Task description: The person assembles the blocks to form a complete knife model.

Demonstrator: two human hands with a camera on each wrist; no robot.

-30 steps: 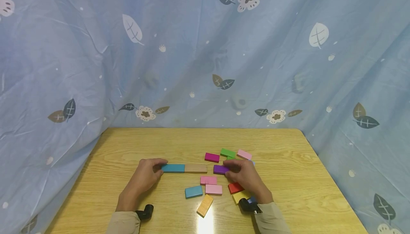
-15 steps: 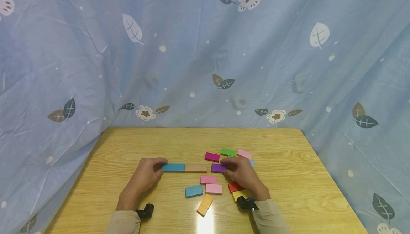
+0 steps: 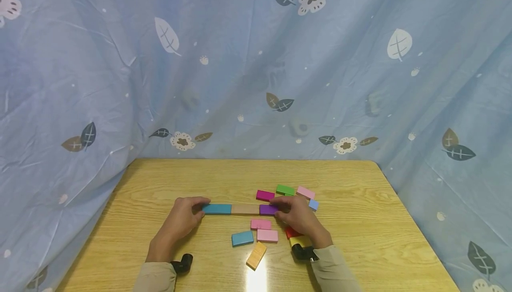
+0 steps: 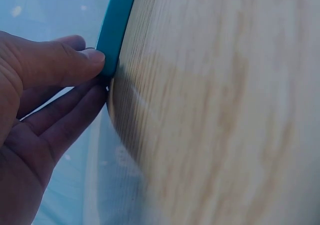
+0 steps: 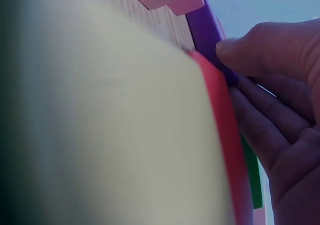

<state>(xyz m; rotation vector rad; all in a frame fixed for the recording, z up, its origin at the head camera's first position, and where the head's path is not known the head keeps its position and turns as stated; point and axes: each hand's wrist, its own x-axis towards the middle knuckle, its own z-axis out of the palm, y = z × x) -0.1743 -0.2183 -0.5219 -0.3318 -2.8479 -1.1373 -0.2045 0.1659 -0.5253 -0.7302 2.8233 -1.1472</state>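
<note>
Three blocks lie end to end in a straight row on the table: a blue block (image 3: 217,209), a plain wooden block (image 3: 245,210) and a purple block (image 3: 268,210). My left hand (image 3: 183,218) pinches the outer end of the blue block between thumb and fingers. In the left wrist view the thumb (image 4: 92,57) lies along the side of that block. At the other end, my right hand (image 3: 300,216) pinches the purple block, whose left end meets the wooden one. The right wrist view shows the thumb on the purple block's side, with its far end hidden by the fingers.
Behind the row lie a magenta block (image 3: 266,195), a green block (image 3: 285,190), a pink block (image 3: 306,192) and a light blue block (image 3: 314,205). Nearer are two pink blocks (image 3: 267,236), another blue block (image 3: 242,238) and an orange-yellow block (image 3: 256,255). Red and yellow blocks (image 3: 299,241) sit under the right wrist.
My right hand has slid the purple block leftward, closing the gap to the wooden block. The left hand has stayed on the blue block's end.
</note>
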